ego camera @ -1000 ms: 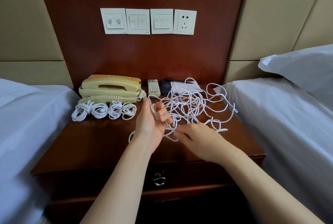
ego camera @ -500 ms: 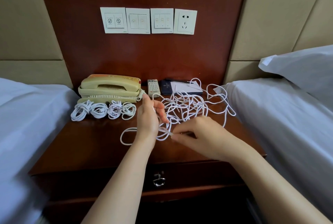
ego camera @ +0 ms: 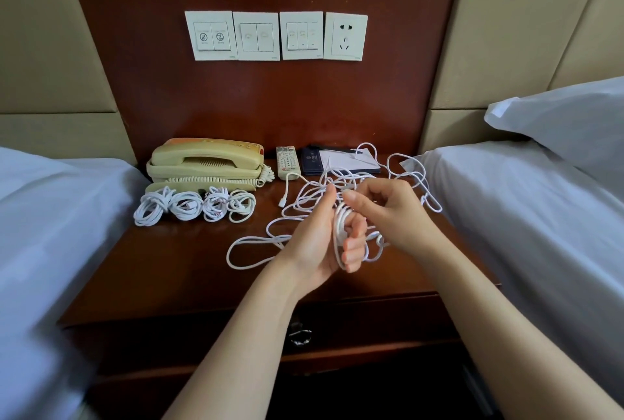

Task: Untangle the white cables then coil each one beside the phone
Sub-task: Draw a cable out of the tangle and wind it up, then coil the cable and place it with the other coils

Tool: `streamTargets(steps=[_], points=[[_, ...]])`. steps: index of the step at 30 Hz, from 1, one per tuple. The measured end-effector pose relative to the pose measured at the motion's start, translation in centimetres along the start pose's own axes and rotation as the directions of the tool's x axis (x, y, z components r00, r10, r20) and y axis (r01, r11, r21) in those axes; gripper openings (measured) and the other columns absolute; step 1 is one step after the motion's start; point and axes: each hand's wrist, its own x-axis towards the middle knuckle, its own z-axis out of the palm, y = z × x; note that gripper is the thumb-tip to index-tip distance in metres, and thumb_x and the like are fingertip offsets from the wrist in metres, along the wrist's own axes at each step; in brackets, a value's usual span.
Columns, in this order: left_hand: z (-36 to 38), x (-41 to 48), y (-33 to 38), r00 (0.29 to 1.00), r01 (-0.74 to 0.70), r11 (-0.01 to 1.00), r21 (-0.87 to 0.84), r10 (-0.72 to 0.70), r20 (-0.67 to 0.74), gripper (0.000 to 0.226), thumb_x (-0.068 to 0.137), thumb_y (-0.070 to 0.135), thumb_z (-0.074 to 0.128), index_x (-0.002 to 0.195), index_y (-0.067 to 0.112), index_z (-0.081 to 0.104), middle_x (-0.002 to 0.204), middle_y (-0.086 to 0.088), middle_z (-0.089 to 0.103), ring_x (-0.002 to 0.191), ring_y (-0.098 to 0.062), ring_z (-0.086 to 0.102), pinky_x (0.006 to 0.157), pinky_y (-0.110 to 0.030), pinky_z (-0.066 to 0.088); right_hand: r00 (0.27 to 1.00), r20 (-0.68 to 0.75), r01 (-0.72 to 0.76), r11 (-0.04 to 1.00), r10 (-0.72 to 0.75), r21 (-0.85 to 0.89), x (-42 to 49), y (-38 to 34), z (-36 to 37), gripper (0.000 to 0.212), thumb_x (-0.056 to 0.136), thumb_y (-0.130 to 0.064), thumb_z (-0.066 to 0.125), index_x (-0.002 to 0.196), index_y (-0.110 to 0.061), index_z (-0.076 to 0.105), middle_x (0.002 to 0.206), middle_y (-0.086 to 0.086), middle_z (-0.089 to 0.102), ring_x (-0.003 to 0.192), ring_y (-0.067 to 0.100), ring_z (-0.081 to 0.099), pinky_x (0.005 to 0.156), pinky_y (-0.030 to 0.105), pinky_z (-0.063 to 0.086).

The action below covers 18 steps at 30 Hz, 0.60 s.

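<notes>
Head view: left hand [ego camera: 314, 244] holds a white cable [ego camera: 339, 227] wound round its curled fingers. Right hand [ego camera: 388, 213] pinches the same strand and feeds it on. Four coils [ego camera: 194, 207] lie just in front of the phone [ego camera: 206, 159]. The tangle [ego camera: 398, 180] lies right of the phone on the worktop [ego camera: 169, 271]. Step: likely coiling the fifth cable. Next: pull slack free, finish the wraps, set it by the coils.

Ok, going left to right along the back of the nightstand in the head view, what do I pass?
phone → remote control → dark folder with notepad
</notes>
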Motion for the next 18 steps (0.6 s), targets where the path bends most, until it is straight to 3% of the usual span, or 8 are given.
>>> streamTargets(steps=[4, 6, 11, 13, 16, 18], points=[[-0.1, -0.6, 0.4, 0.999, -0.042, 0.993, -0.108, 0.042, -0.003, 0.072, 0.1, 0.049, 0.015, 0.047, 0.012, 0.047, 0.04, 0.003, 0.031, 0.034, -0.007, 0.031, 0.039, -0.02, 0.029, 0.991, 0.038, -0.126, 0.992, 0.126, -0.023, 0.1, 2.4, 0.1, 0.045, 0.093, -0.026, 0.056, 0.065, 0.009, 0.053, 0.053, 0.007, 0.035, 0.048, 0.012, 0.029, 0.044, 0.02, 0.024], [-0.2, -0.8, 0.5, 0.998, -0.051, 0.991, -0.12, 0.048, -0.034, 0.069, 0.1, 0.048, 0.017, 0.047, 0.013, 0.045, 0.04, 0.004, 0.03, 0.033, -0.006, 0.029, 0.038, -0.019, 0.028, 0.984, 0.089, -0.144, 0.986, 0.152, -0.087, -0.2, 3.2, 0.3, 0.049, 0.094, -0.027, 0.055, 0.065, 0.012, 0.051, 0.054, 0.009, 0.035, 0.05, 0.014, 0.029, 0.046, 0.024, 0.023], [-0.5, -0.8, 0.6, 0.984, -0.125, 0.957, -0.261, 0.086, -0.157, 0.066, 0.102, 0.042, 0.023, 0.045, 0.013, 0.041, 0.038, 0.005, 0.026, 0.031, -0.005, 0.025, 0.035, -0.018, 0.025, 0.987, 0.038, -0.135, 0.943, 0.153, -0.303, 0.1, 4.0, -0.3, 0.057, 0.092, -0.046, 0.052, 0.049, -0.016, 0.03, 0.047, -0.001, 0.027, 0.046, 0.013, 0.031, 0.053, 0.031, 0.024], [-1.0, -0.8, 0.8, 0.97, -0.179, 0.92, -0.35, 0.106, -0.217, 0.065, 0.102, 0.04, 0.024, 0.044, 0.015, 0.041, 0.037, 0.006, 0.026, 0.031, -0.005, 0.025, 0.034, -0.017, 0.024, 0.986, -0.005, -0.156, 0.908, 0.167, -0.389, 0.4, 4.5, -1.1, 0.059, 0.089, -0.055, 0.049, 0.049, -0.018, 0.028, 0.046, -0.002, 0.029, 0.047, 0.019, 0.042, 0.054, 0.033, 0.027], [-1.9, -0.6, 1.4, 0.937, -0.282, 0.838, -0.467, 0.136, -0.322, 0.064, 0.102, 0.038, 0.023, 0.045, 0.015, 0.041, 0.038, 0.007, 0.028, 0.031, -0.005, 0.026, 0.034, -0.017, 0.024, 0.993, -0.038, -0.112, 0.825, 0.109, -0.554, 0.6, 4.6, -2.2, 0.058, 0.089, -0.054, 0.05, 0.051, -0.016, 0.028, 0.047, -0.002, 0.032, 0.046, 0.016, 0.033, 0.053, 0.033, 0.027], [-2.2, -0.4, 1.6, 0.916, -0.327, 0.8, -0.502, 0.137, -0.378, 0.059, 0.103, 0.037, 0.023, 0.051, 0.015, 0.041, 0.039, 0.006, 0.03, 0.031, -0.005, 0.027, 0.034, -0.016, 0.026, 0.998, 0.034, -0.019, 0.814, 0.048, -0.58, 0.5, 3.9, -2.4, 0.057, 0.09, -0.049, 0.051, 0.05, -0.016, 0.029, 0.046, -0.001, 0.034, 0.046, 0.014, 0.032, 0.052, 0.034, 0.027]])
